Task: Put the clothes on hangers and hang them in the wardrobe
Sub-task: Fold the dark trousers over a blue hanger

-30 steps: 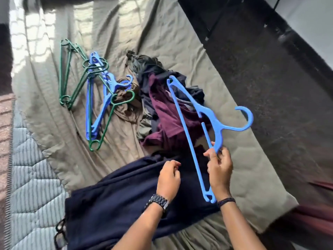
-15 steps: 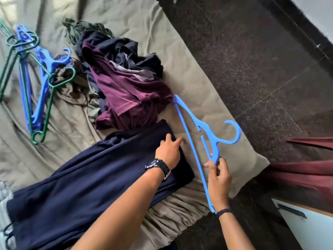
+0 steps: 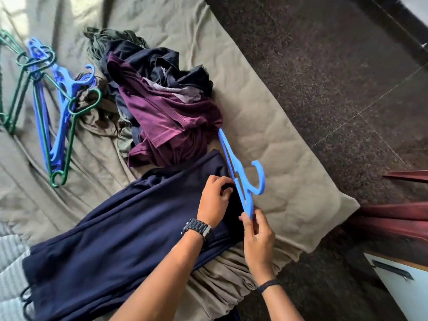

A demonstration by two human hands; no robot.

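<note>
The long navy-blue garment (image 3: 111,246) lies flat along the near edge of the olive-green bedsheet (image 3: 289,144), its long axis running from lower left up to the right, where its end sits under the person's two hands. The bright blue plastic hanger (image 3: 240,181) lies just right of that end, nearly edge-on, its long bar running away from the person and slightly left, its far tip touching the crumpled maroon shirt (image 3: 166,121) on the clothes heap, its hook curling out to the right. The right hand (image 3: 257,237) pinches the hanger's near end between thumb and fingertips. The left hand (image 3: 214,200) (the one with the dark wristwatch (image 3: 198,229)) is nearer the cloth, fingers curled into the navy fabric at its end, touching the hanger's bar. Whatever comes next, I'd judge, depends on that fabric end meeting the bar right beside it.

Half a second ago the hanger stood clear to the right of the garment and the left hand rested flatter on the cloth; now the hanger has swung in against the fabric edge. Spare blue and green hangers (image 3: 53,107) lie at far left.
</note>
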